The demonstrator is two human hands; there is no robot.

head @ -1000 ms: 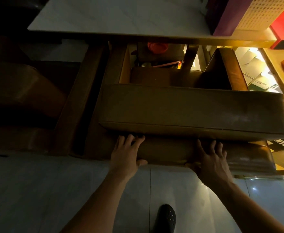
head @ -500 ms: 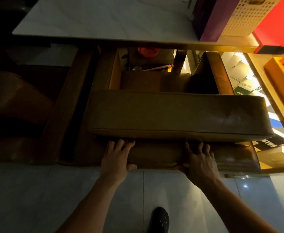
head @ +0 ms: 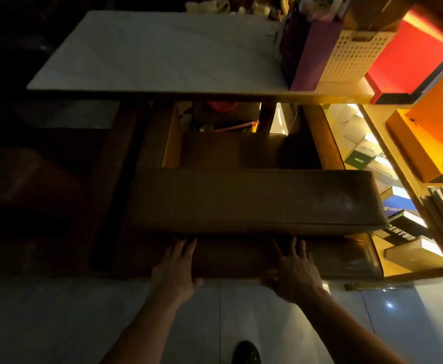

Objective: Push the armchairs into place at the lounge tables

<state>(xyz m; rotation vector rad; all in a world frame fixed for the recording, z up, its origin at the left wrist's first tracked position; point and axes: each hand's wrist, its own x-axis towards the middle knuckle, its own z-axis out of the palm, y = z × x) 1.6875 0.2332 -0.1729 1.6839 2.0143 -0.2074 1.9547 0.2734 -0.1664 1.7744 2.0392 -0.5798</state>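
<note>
A brown leather armchair (head: 252,198) stands with its back toward me, its seat partly under the white marble-topped lounge table (head: 152,53). My left hand (head: 174,266) lies flat against the chair's lower back, fingers spread under the backrest's bottom edge. My right hand (head: 295,270) presses the same panel further right, fingers also apart. Neither hand grips anything.
A second dark armchair (head: 26,195) sits at the left, close beside this one. A lit shelf with books and boxes (head: 404,227) stands at the right. On the table's right end are a purple bag (head: 312,51), a white basket and a red box. My dark shoe (head: 245,353) is on the pale tiled floor.
The armchair has slid forward toward the table with both hands pressed on its back. More of the tabletop shows as the view tipped upward.
</note>
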